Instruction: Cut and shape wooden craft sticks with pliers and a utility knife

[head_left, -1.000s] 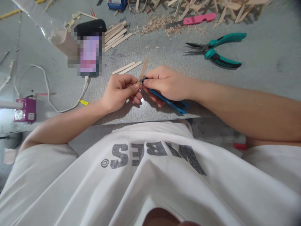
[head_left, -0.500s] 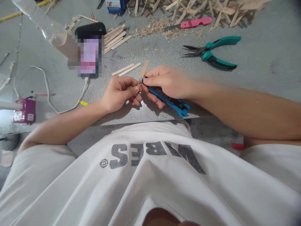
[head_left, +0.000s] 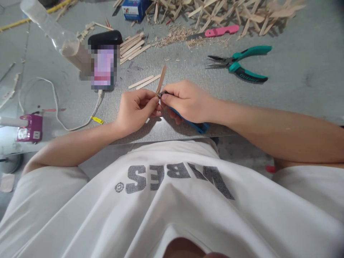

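My left hand (head_left: 138,109) pinches the lower end of a wooden craft stick (head_left: 161,79), which points up and away from me. My right hand (head_left: 189,102) is wrapped round a blue-and-black utility knife (head_left: 200,127), its handle end showing below the palm. The knife's tip meets the stick beside my left thumb and fingertips; the exact contact is partly hidden by the fingers. Just beyond my left hand, two more craft sticks (head_left: 147,82) lie side by side on the grey table (head_left: 129,134).
Green-handled pliers (head_left: 242,64) lie open at the right. A pink-handled folding saw (head_left: 221,31) rests by wood shavings (head_left: 177,34). Behind are a pile of joined sticks (head_left: 252,14), a blue box (head_left: 134,9), loose sticks (head_left: 133,46), a plugged-in phone (head_left: 103,68) and a plastic bottle (head_left: 70,46).
My right hand has turned and closed more round the knife, so less of the blue handle shows. The craft stick has tilted and shifted slightly left.
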Demonstrator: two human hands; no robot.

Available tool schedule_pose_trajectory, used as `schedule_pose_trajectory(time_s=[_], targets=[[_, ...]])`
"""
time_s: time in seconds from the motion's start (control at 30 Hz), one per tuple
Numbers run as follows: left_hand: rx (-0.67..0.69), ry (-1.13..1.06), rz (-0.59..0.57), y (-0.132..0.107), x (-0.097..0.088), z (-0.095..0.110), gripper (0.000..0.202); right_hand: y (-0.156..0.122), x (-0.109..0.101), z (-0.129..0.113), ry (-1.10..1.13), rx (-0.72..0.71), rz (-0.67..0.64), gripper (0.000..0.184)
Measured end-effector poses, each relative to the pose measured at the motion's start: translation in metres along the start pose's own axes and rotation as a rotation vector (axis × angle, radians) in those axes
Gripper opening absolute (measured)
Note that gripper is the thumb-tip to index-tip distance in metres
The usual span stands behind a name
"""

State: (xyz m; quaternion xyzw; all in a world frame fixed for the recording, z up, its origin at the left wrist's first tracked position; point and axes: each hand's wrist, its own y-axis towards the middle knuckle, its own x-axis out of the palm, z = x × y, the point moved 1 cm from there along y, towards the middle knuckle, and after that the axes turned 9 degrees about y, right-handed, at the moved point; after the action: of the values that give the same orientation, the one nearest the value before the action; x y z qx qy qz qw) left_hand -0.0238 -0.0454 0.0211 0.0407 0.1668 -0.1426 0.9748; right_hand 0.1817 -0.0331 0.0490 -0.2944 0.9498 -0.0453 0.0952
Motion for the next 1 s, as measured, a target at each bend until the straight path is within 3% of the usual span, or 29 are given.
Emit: schedule_pose_trajectory(time_s=[0.2, 0.5, 0.7, 0.87, 1.0], targets=[[0.014, 0.062, 0.001, -0.001, 0.0, -0.001, 0.018, 0.002, 0.0, 0.002, 0.1, 0.042, -0.02, 0.042], [0.254, 0.422, 0.094, -0.006, -0.002, -0.008, 0.017, 0.003, 0.003, -0.001, -0.04, 0.02, -0.023, 0.063], [0.255, 0.394, 0.058, -0.004, -0.002, -0.004, 0.021, 0.003, 0.0, -0.001, 0.007, 0.037, -0.045, 0.061], [0.295, 0.441, 0.089, -0.003, -0.006, 0.001, 0.015, 0.0, -0.007, -0.009, 0.156, 0.19, -0.133, 0.054], [0.256, 0.33, 0.096, 0.0, -0.008, 0.003, 0.012, -0.005, -0.017, -0.02, 0.253, 0.252, -0.227, 0.049]])
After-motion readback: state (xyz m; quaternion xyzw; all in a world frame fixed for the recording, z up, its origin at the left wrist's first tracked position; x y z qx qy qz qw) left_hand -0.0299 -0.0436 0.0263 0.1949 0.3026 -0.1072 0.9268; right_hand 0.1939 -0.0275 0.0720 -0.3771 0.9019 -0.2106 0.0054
